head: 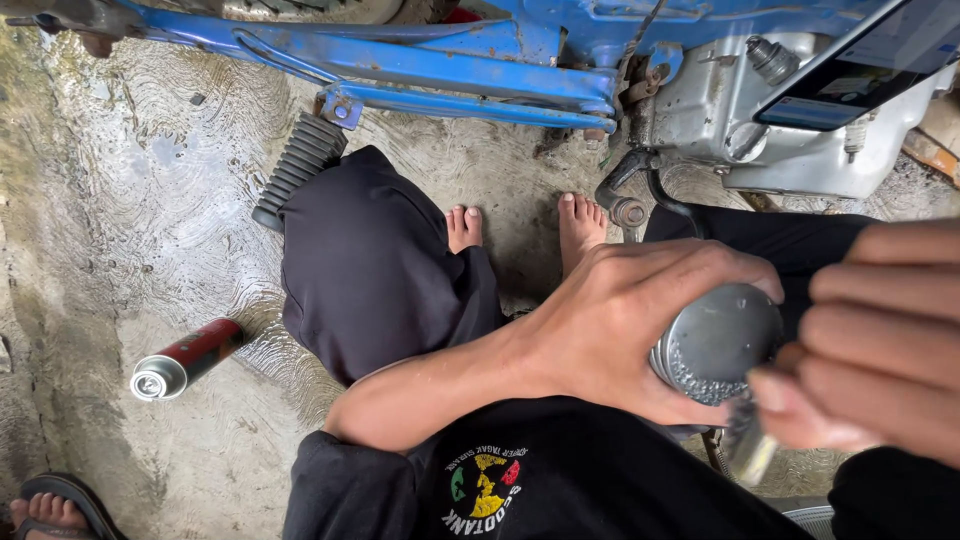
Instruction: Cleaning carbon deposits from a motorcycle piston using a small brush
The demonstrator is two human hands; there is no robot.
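Fingers point(700, 262) wrap grey metal cylinder point(716, 342) — flat end up, axis apparently vertical.

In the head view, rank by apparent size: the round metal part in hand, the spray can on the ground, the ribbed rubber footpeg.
1. Round metal part, though nearness to the camera inflates it.
2. Ribbed rubber footpeg and spray can look alike; I won't rank them.
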